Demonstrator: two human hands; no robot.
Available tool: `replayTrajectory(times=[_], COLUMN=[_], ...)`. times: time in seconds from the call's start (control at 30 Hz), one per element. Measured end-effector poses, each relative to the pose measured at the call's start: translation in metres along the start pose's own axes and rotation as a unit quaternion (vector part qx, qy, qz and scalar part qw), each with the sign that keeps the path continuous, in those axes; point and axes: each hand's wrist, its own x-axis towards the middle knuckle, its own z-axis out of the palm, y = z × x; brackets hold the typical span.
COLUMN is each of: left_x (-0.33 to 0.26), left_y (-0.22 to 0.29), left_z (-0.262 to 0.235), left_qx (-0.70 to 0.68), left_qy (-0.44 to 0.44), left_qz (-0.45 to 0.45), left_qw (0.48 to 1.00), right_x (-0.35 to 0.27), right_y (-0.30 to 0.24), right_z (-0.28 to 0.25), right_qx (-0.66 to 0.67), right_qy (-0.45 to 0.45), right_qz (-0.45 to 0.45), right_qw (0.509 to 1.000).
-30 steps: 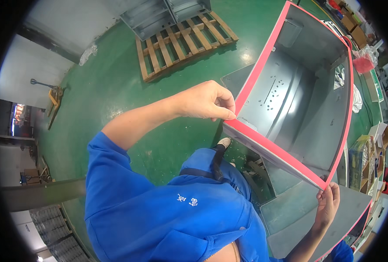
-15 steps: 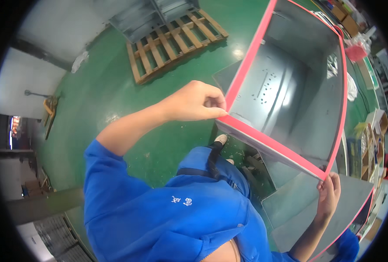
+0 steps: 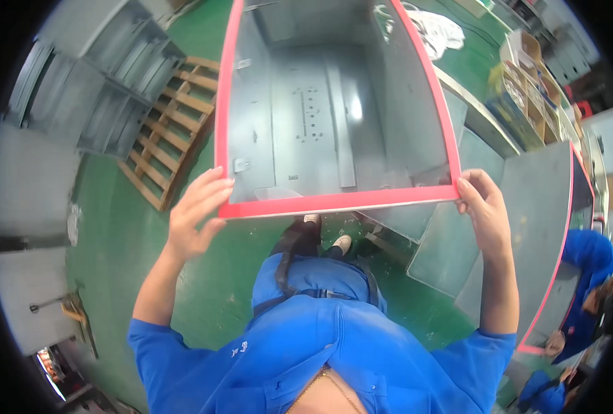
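Note:
A large open grey metal cabinet shell (image 3: 306, 103) with a red rim fills the upper middle of the view, its opening facing me. My left hand (image 3: 194, 214) rests on the near-left corner of the red rim, fingers spread along the edge. My right hand (image 3: 484, 207) grips the near-right corner, fingers wrapped over the rim. Below the near edge I see my blue jacket and my shoes on the green floor.
A wooden pallet (image 3: 175, 155) lies on the green floor at left, with grey metal cabinets (image 3: 85, 90) beyond it. A second grey red-rimmed panel (image 3: 534, 207) stands at right. Another person in blue (image 3: 592, 276) is at the far right. Shelves with boxes (image 3: 527, 96) stand upper right.
The view has swung so the cabinet shell now sits centred and square in front of me. My left hand shifted along the rim to the near-left corner; my right hand rose to the near-right corner.

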Motion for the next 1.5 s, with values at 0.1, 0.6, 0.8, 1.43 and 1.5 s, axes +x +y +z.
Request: replayTrajectory(times=[0.1,0.6,0.8,1.43,1.5], left_x=[-0.009,0.017,0.024,0.021,0.02], left_y=[-0.02,-0.08,-0.083,-0.077,-0.076], left_z=[0.006,0.023,0.028,0.025,0.025], left_qx=[0.058,-0.064,-0.141,-0.177,-0.173], left_qy=[-0.013,-0.015,-0.002,0.02,0.019], left_qz=[0.082,0.365,0.383,0.367,0.363], left_qw=[0.995,0.929,0.913,0.913,0.915], right_x=[0.001,-0.018,-0.02,-0.047,-0.042], right_y=[0.003,0.013,0.017,0.002,-0.005], right_z=[-0.001,0.021,0.043,0.092,0.078], right_qx=[0.014,0.067,0.103,-0.309,-0.33], right_qy=[0.009,0.214,0.308,0.398,0.358], right_qz=[0.0,0.045,0.033,-0.19,-0.196], right_qw=[1.0,0.974,0.945,0.843,0.851])
